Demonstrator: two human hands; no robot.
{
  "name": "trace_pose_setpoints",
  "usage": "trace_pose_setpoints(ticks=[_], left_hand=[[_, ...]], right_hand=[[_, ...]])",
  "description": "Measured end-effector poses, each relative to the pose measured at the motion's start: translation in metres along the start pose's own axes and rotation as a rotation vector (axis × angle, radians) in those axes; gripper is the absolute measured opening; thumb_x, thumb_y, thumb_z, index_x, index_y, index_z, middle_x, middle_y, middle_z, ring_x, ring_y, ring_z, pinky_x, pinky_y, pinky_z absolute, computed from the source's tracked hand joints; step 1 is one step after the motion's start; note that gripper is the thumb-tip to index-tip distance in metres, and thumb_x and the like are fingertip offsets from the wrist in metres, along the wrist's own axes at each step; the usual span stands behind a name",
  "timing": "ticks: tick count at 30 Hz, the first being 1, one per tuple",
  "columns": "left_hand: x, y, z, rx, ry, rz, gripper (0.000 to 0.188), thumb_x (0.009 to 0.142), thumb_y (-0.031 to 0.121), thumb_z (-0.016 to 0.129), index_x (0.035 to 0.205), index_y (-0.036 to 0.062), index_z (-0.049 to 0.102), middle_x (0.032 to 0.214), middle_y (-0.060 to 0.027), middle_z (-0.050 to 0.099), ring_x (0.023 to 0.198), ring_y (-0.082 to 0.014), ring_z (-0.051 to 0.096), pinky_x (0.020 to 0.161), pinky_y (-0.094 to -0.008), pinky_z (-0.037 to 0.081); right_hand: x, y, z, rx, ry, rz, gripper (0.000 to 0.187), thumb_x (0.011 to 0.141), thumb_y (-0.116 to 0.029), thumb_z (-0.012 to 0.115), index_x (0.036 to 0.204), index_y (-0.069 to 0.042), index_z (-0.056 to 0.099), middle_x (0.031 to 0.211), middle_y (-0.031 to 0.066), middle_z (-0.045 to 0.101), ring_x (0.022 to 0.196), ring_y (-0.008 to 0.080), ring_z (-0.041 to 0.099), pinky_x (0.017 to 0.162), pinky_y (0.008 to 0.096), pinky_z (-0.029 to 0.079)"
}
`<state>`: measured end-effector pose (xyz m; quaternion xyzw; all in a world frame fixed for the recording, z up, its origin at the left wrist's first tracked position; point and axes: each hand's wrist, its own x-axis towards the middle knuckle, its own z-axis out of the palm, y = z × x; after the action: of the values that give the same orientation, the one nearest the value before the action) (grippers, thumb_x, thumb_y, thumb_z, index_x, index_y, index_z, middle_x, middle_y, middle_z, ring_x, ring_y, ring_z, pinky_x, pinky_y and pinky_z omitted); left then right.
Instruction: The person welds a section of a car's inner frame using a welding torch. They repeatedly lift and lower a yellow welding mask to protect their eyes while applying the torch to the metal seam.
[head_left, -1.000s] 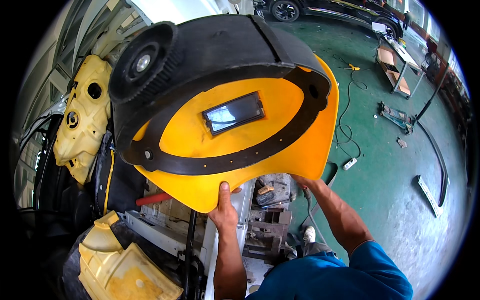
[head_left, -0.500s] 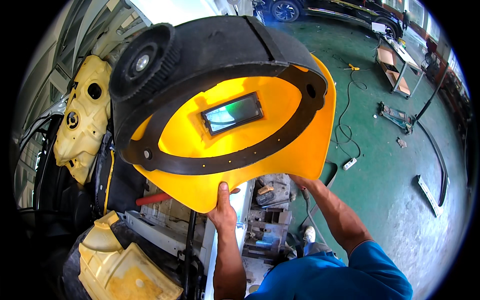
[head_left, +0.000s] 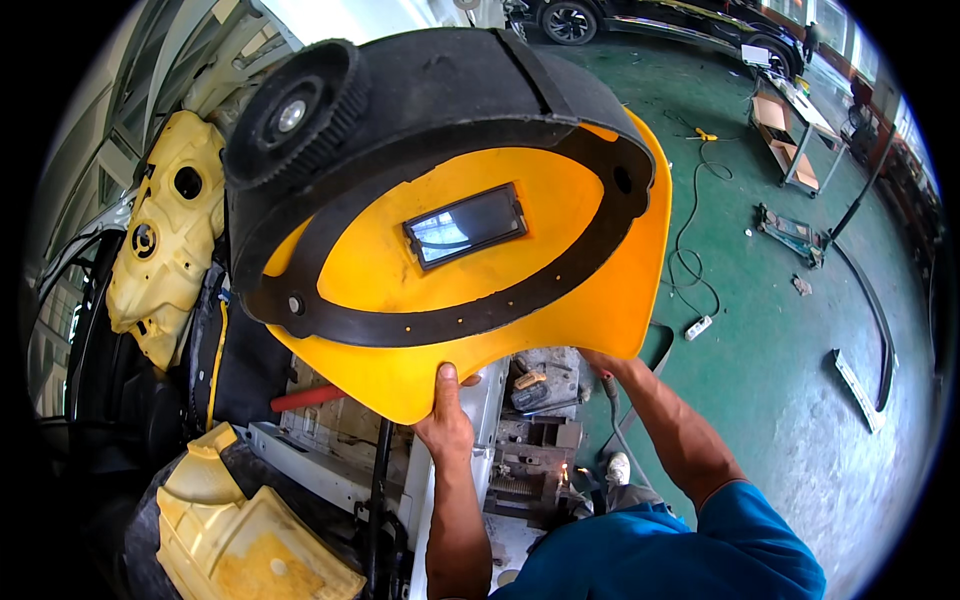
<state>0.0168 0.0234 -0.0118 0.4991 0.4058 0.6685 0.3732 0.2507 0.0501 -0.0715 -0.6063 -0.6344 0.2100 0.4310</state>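
A yellow welding helmet [head_left: 380,375] with a black headband [head_left: 440,105] and a ratchet knob fills the middle, its hollow inside facing up. My left hand [head_left: 446,425] pinches its lower rim, thumb on the inner face. Through the small rectangular window [head_left: 465,228] I see a pale reflection. Just past the rim's right side, my right hand [head_left: 608,362] is mostly hidden behind the helmet. From it hangs a grey cable [head_left: 614,405], consistent with a welding torch whose front end is out of sight. Small orange sparks [head_left: 565,470] glow below, near a metal clamp block [head_left: 535,450].
Yellowish moulded foam parts [head_left: 265,540] lie at left beside a bare car body frame [head_left: 330,475]. A red bar [head_left: 306,398] pokes out under the helmet. On the green floor are a power strip [head_left: 699,327], a floor jack [head_left: 790,235] and a cart [head_left: 800,130].
The bright glow behind the helmet has gone out, and the window turned from green to dark grey with a pale reflection. Sparks now show below. Both hands stay nearly still.
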Motion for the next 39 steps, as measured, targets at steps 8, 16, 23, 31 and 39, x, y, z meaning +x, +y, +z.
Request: trace_pose_setpoints(ticks=[8, 16, 23, 31, 39], left_hand=[[0.001, 0.001, 0.0, -0.001, 0.017, -0.005, 0.045, 0.096, 0.015, 0.061, 0.136, 0.0012, 0.046, 0.116, -0.0148, 0.065, 0.091, -0.0238, 0.069, 0.063, -0.0317, 0.061], [0.002, -0.002, -0.001, 0.007, 0.013, 0.013, 0.043, 0.097, 0.016, 0.06, 0.135, 0.0003, 0.047, 0.115, -0.0153, 0.065, 0.089, -0.0228, 0.07, 0.062, -0.0313, 0.06], [0.001, 0.0, -0.002, 0.047, -0.002, -0.017, 0.044, 0.097, 0.019, 0.061, 0.135, 0.0016, 0.048, 0.116, -0.0138, 0.065, 0.09, -0.023, 0.07, 0.064, -0.0314, 0.061], [0.001, 0.001, -0.002, 0.044, 0.004, -0.012, 0.047, 0.096, 0.021, 0.062, 0.137, 0.004, 0.047, 0.122, -0.0121, 0.063, 0.098, -0.0228, 0.068, 0.064, -0.032, 0.061], [0.002, 0.0, -0.001, -0.017, 0.005, 0.015, 0.044, 0.096, 0.014, 0.061, 0.135, 0.0005, 0.047, 0.117, -0.0152, 0.064, 0.09, -0.0229, 0.07, 0.062, -0.0322, 0.061]], right_hand=[[0.0, 0.008, 0.004, -0.081, 0.05, -0.1, 0.031, 0.088, -0.02, 0.065, 0.117, -0.008, 0.064, 0.114, 0.0154, 0.066, 0.107, 0.0381, 0.061, 0.09, 0.043, 0.05], [0.0, 0.0, 0.003, -0.062, 0.033, -0.069, 0.031, 0.088, -0.02, 0.066, 0.116, -0.009, 0.064, 0.114, 0.015, 0.067, 0.107, 0.0371, 0.061, 0.09, 0.0429, 0.051], [0.0, 0.01, 0.007, -0.068, 0.099, -0.142, 0.031, 0.087, -0.019, 0.067, 0.116, -0.008, 0.064, 0.113, 0.0144, 0.067, 0.104, 0.037, 0.063, 0.088, 0.0431, 0.052], [-0.001, 0.008, 0.007, -0.041, 0.102, -0.124, 0.031, 0.087, -0.019, 0.066, 0.116, -0.008, 0.064, 0.113, 0.0147, 0.067, 0.105, 0.0368, 0.062, 0.089, 0.0433, 0.052], [-0.001, 0.011, 0.008, -0.072, 0.056, -0.12, 0.031, 0.089, -0.019, 0.064, 0.117, -0.008, 0.064, 0.114, 0.0151, 0.067, 0.107, 0.0364, 0.062, 0.09, 0.0421, 0.051]])
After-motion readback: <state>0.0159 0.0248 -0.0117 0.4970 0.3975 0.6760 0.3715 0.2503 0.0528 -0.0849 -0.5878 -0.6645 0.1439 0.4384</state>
